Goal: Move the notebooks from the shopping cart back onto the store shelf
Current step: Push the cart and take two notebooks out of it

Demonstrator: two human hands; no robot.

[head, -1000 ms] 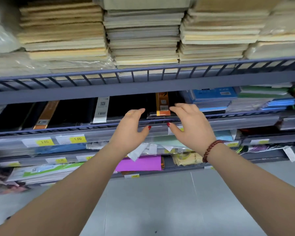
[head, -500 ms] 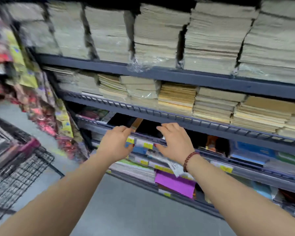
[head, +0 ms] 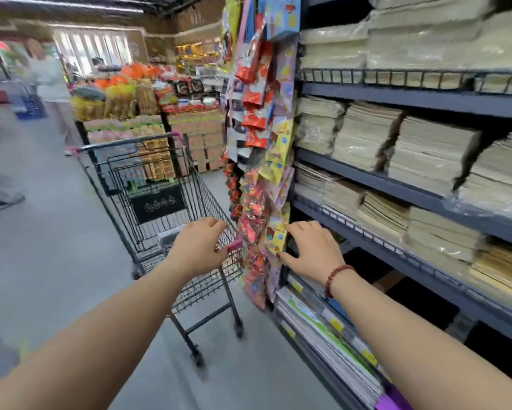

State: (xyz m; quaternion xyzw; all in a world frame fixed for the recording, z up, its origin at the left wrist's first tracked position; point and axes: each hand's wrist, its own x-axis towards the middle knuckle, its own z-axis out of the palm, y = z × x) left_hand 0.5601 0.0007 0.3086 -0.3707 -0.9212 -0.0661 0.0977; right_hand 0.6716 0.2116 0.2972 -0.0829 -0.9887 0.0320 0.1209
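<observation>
The left hand point(head: 200, 247) hovers loosely curled and empty over the shopping cart point(head: 207, 199) rim. The right hand point(head: 311, 250) is spread and empty. Just beyond the left hand a dark notebook point(head: 168, 240) lies in the cart, too blurred to tell its long axis. The store shelf point(head: 396, 97) stands right of both hands.

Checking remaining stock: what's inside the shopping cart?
One dark flat item lies on the shopping cart floor, too blurred to identify. The left hand covers the near corner, so more could be hidden there.

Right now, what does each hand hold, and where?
Right hand: nothing. Left hand curls over the shopping cart rim by its pink corner; true grip cannot be told.
</observation>
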